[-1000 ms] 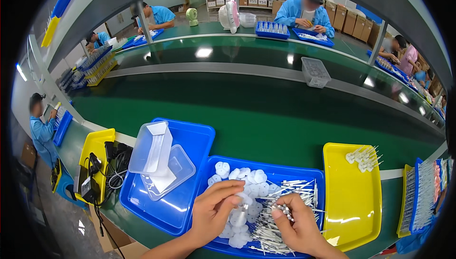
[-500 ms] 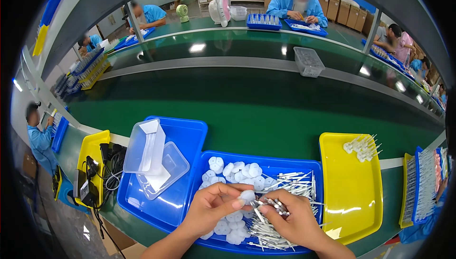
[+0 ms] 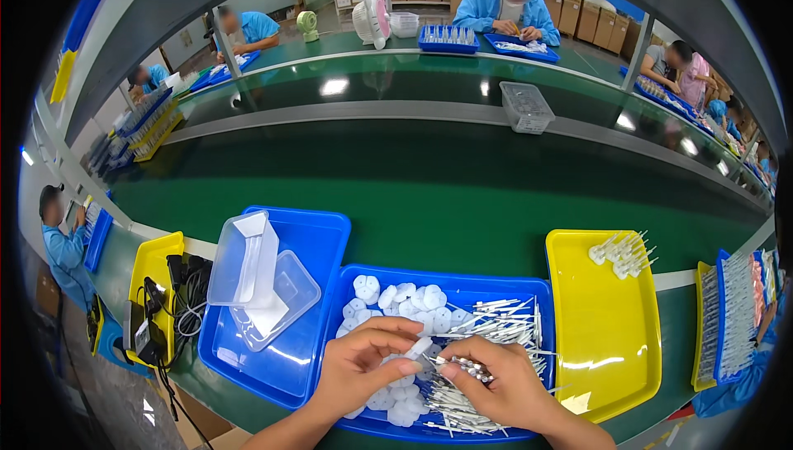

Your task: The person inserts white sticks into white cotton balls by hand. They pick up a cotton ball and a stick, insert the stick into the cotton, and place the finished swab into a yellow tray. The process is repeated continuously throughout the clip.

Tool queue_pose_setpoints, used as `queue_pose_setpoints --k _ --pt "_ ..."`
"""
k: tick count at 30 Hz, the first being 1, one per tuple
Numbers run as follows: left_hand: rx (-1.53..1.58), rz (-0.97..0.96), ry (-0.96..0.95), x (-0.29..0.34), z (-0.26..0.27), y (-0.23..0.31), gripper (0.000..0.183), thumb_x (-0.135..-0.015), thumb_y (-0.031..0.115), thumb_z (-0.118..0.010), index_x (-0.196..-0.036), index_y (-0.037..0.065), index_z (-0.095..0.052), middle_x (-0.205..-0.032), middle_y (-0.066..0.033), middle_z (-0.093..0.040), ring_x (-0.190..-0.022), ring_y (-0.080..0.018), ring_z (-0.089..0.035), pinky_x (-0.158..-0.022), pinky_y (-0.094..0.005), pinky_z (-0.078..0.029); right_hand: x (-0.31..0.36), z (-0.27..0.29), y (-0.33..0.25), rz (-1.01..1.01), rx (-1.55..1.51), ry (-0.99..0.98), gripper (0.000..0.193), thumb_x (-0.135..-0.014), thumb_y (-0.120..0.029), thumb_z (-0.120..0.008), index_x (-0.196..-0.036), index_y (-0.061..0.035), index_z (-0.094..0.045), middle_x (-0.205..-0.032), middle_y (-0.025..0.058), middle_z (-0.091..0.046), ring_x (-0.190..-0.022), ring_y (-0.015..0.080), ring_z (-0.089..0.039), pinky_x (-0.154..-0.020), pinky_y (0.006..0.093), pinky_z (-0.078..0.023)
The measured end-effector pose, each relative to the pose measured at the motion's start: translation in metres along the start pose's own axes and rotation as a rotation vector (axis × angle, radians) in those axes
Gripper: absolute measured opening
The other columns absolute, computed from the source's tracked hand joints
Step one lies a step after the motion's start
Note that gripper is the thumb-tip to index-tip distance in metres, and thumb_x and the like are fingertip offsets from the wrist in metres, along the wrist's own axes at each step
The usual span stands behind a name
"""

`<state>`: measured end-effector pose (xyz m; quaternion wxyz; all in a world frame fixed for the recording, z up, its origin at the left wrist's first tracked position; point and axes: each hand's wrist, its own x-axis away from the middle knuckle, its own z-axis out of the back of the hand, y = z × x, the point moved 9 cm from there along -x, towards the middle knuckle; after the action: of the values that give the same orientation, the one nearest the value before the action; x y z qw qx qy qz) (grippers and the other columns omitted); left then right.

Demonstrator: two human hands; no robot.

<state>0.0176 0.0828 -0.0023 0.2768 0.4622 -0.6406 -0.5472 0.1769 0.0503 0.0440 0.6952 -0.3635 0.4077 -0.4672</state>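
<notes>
Both hands have drawn together over the blue tray (image 3: 529, 289): left hand (image 3: 363, 363) pinches a white cap (image 3: 418, 347), right hand (image 3: 496, 380) grips a thin stick (image 3: 462, 364).

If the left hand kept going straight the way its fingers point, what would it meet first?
The left hand points right, toward the right hand; it would likely meet those fingertips and the small white piece between them first.

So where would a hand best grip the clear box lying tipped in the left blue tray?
Probably the clear box by its two long side walls, coming from above: it lies tilted on a clear lid, walls exposed, with free room in the blue tray.
</notes>
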Motion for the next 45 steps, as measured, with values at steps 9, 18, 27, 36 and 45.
queue_pose_setpoints --k 9,18,27,36,45 --pt "-0.126 -0.153 -0.050 0.000 -0.014 0.011 0.032 -0.080 -0.010 -0.075 -0.110 -0.002 -0.067 -0.122 -0.0182 -0.062 -0.115 -0.0247 -0.061 -0.099 -0.0354 -0.049 0.002 -0.003 0.011 -0.162 0.066 -0.064 0.015 -0.090 -0.016 -0.070 -0.098 -0.0037 -0.066 -0.085 0.0099 -0.071 -0.059 0.0227 -0.067 -0.053 0.0300 -0.049" --pt "0.039 -0.017 -0.083 -0.001 -0.011 -0.001 0.023 -0.082 -0.007 -0.072 -0.104 -0.006 -0.070 -0.116 -0.0196 -0.065 -0.110 -0.0274 -0.062 -0.096 -0.0407 -0.050 0.005 -0.006 0.019 -0.140 -0.107 -0.109 0.013 -0.091 -0.014 -0.069 -0.098 -0.0044 -0.064 -0.081 0.0099 -0.069 -0.056 0.0227 -0.065 -0.051 0.0295 -0.046" --pt "-0.085 -0.075 -0.121 -0.001 -0.015 0.004 0.028 -0.081 -0.011 -0.073 -0.108 -0.004 -0.071 -0.120 -0.0205 -0.065 -0.112 -0.0263 -0.063 -0.097 -0.0380 -0.050 0.008 -0.001 0.001 0.020 0.306 -0.013 0.026 -0.081 -0.004 -0.070 -0.105 -0.0069 -0.060 -0.075 0.0099 -0.069 -0.059 0.0282 -0.068 -0.051 0.0368 -0.050" --pt "-0.120 -0.110 -0.106 -0.003 -0.015 0.004 0.029 -0.080 -0.011 -0.073 -0.108 -0.005 -0.069 -0.119 -0.0207 -0.065 -0.111 -0.0253 -0.064 -0.098 -0.0374 -0.049 0.006 -0.001 0.005 -0.003 0.199 -0.075 0.027 -0.083 -0.006 -0.067 -0.107 -0.0070 -0.056 -0.070 0.0126 -0.067 -0.060 0.0321 -0.067 -0.051 0.0412 -0.050" --pt "-0.010 -0.087 -0.114 0.000 -0.014 -0.004 0.028 -0.080 -0.013 -0.072 -0.107 -0.006 -0.068 -0.118 -0.0235 -0.065 -0.111 -0.0284 -0.063 -0.099 -0.0421 -0.047 0.008 -0.001 0.008 -0.082 0.174 -0.062 0.024 -0.083 -0.006 -0.068 -0.106 -0.0059 -0.058 -0.070 0.0139 -0.066 -0.058 0.0303 -0.066 -0.051 0.0396 -0.049"
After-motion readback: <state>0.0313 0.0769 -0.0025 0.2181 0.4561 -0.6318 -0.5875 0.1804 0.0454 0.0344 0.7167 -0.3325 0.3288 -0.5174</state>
